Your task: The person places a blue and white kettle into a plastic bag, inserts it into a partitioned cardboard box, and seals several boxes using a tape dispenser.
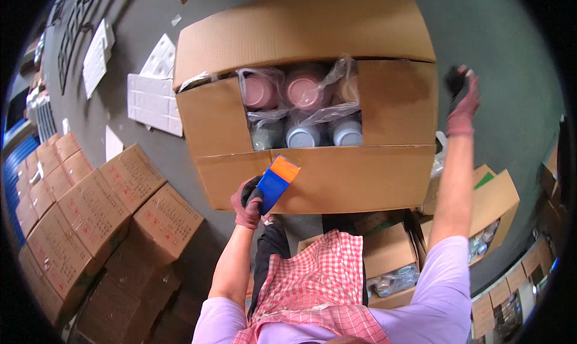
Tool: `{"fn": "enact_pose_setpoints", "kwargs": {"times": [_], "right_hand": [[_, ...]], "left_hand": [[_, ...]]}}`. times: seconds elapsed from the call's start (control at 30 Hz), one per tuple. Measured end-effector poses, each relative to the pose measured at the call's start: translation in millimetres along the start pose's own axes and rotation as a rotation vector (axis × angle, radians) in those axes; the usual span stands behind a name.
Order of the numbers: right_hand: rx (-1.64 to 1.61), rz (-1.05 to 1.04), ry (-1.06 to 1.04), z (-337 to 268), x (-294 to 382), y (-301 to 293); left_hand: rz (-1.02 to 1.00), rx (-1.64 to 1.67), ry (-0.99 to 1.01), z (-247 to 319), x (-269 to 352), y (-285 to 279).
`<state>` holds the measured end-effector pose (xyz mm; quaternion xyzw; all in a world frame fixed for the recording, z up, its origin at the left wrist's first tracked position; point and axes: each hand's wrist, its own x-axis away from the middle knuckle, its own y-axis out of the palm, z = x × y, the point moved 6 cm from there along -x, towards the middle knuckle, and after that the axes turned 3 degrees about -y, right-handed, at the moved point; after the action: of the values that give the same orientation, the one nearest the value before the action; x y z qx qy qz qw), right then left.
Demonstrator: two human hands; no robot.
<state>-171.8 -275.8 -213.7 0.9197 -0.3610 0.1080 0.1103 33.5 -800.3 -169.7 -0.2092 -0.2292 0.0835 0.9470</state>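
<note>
A large open cardboard carton (315,177) stands before me, its far flap raised and its side flaps folded partly over the opening. Inside are pink containers (306,91) and pale blue containers (303,137), wrapped in clear plastic film (331,112). My left hand (248,202), in a red and black work glove, grips a blue and orange hand-held block-shaped tool (278,181) over the near flap. Beyond the carton's right side is my right hand (464,96), in a similar glove. It is blurred, and I cannot make out its finger position.
Stacked sealed cartons (94,209) bearing print stand at the left. White foam sheets (155,96) lie on the grey floor (509,109). Near my right side are open cartons (387,249) with plastic-wrapped goods. A metal rack (74,37) lies toward the far left.
</note>
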Motion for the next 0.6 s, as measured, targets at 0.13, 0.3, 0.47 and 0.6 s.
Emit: {"fn": "enact_pose_setpoints", "kwargs": {"times": [0.13,0.3,0.47,0.6], "right_hand": [[0.177,-0.042,0.305,29,-72,47],[-0.357,-0.138,0.313,45,-65,46],[0.382,-0.602,0.212,6,17,7],[1.636,-0.882,-0.611,5,53,3]], "left_hand": [[-0.007,-0.019,-0.013,-6,-1,0],[-0.002,0.01,-0.091,-7,4,2],[0.016,-0.021,-0.081,-12,17,-2],[0.171,0.097,-0.139,-42,43,-15]]}}
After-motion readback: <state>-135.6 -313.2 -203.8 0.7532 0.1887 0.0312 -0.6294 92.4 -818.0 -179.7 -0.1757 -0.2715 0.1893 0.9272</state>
